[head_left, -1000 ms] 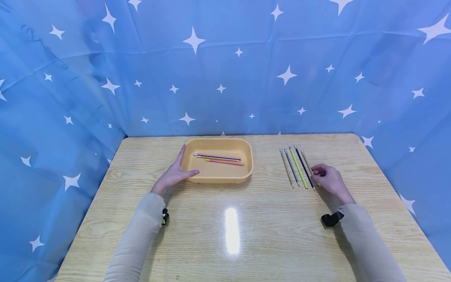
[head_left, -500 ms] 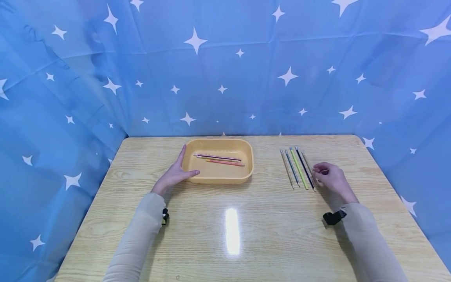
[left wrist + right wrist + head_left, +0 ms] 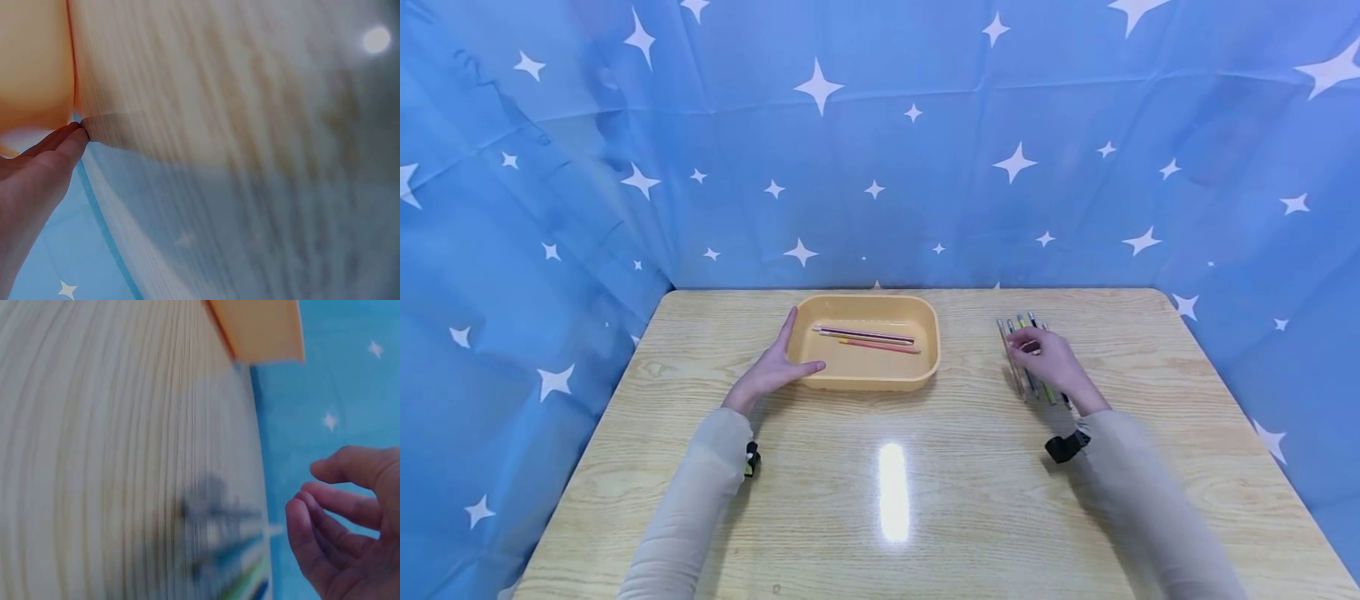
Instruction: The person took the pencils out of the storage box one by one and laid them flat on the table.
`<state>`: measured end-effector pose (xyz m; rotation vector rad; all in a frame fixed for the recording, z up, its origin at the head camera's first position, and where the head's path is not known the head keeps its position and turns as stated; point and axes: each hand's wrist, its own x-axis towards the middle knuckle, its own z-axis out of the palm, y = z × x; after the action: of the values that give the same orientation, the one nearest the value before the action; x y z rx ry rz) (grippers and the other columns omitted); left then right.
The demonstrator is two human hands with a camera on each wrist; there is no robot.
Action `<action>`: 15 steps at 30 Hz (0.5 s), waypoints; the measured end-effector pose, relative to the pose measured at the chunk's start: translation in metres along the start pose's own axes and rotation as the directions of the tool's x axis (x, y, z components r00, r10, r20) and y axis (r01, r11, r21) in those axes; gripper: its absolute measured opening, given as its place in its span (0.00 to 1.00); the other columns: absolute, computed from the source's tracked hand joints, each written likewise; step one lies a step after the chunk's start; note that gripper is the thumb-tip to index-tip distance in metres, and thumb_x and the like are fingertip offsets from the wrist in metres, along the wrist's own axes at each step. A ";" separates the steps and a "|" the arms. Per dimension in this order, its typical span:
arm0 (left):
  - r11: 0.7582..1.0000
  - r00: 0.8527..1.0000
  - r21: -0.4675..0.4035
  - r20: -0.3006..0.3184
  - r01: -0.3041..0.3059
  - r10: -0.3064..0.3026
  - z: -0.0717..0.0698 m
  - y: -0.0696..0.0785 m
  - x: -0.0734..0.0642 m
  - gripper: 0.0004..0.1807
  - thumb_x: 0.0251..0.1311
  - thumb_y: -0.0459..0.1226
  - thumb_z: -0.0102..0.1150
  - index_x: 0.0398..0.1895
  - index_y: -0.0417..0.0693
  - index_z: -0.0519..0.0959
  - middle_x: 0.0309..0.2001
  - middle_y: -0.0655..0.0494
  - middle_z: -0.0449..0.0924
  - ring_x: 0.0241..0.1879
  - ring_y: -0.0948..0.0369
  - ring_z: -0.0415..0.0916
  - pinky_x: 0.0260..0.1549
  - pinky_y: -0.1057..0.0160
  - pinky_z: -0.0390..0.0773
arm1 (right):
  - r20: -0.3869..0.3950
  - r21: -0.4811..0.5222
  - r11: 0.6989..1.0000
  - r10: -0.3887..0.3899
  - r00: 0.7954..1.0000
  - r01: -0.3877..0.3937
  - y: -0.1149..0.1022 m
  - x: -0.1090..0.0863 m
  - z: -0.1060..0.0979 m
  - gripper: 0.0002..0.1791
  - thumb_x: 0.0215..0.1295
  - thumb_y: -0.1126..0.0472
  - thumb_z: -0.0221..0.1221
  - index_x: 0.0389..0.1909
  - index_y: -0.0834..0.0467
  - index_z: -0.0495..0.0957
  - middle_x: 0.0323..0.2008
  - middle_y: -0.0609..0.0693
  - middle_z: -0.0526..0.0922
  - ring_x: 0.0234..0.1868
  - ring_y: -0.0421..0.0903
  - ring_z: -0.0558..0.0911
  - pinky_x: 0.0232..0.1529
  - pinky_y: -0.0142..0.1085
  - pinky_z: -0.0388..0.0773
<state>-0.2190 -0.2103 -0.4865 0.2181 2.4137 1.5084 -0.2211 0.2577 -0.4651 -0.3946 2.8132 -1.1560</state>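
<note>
My left hand rests against the left end of a tan plastic tray, fingers along its side and thumb by the front rim. Inside the tray lie a purple pencil, a yellowish one mostly behind it, and a red-orange pencil. My right hand hovers over a row of several pencils on the table, fingertips close over the leftmost brown pencil. Its fingers bend loosely, with a gap to the thumb and nothing between them in the right wrist view. The hand partly hides the green pencil and the black pencil.
The wooden table reaches back to a blue curtain with white stars. A bright light reflection shows on the tabletop. A small black camera sits at the right wrist.
My right hand has shifted left, from beside the rightmost pencil to above the left part of the row. The left hand, the tray and the pencils stay in place.
</note>
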 end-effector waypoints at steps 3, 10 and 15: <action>1.000 1.000 -0.002 0.000 -0.005 0.005 0.001 0.001 0.000 0.63 0.55 0.49 0.69 0.76 0.68 0.27 0.77 0.53 0.27 0.73 0.45 0.33 0.67 0.38 0.42 | 0.005 0.007 1.000 -0.030 1.000 0.030 -0.010 0.009 0.011 0.16 0.71 0.63 0.54 0.53 0.69 0.76 0.43 0.61 0.81 0.43 0.57 0.79 0.38 0.45 0.78; 1.000 1.000 0.011 0.016 0.009 -0.009 0.000 0.001 0.001 0.62 0.57 0.46 0.68 0.76 0.62 0.26 0.76 0.53 0.25 0.73 0.44 0.32 0.67 0.38 0.41 | -0.004 0.063 0.995 -0.075 0.997 0.075 -0.039 0.031 0.031 0.14 0.69 0.65 0.55 0.51 0.68 0.77 0.42 0.60 0.82 0.44 0.56 0.80 0.43 0.49 0.78; 1.000 1.000 0.007 0.023 0.021 -0.022 -0.001 0.002 0.001 0.62 0.58 0.44 0.68 0.76 0.58 0.26 0.76 0.50 0.24 0.73 0.42 0.31 0.66 0.37 0.41 | -0.022 0.089 0.989 -0.115 0.993 0.116 -0.060 0.044 0.042 0.11 0.67 0.67 0.57 0.48 0.68 0.79 0.40 0.59 0.83 0.42 0.54 0.80 0.44 0.47 0.79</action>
<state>-0.2208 -0.2105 -0.4848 0.2090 2.3955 1.4812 -0.2436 0.1762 -0.4520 -0.5493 2.7719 -1.3093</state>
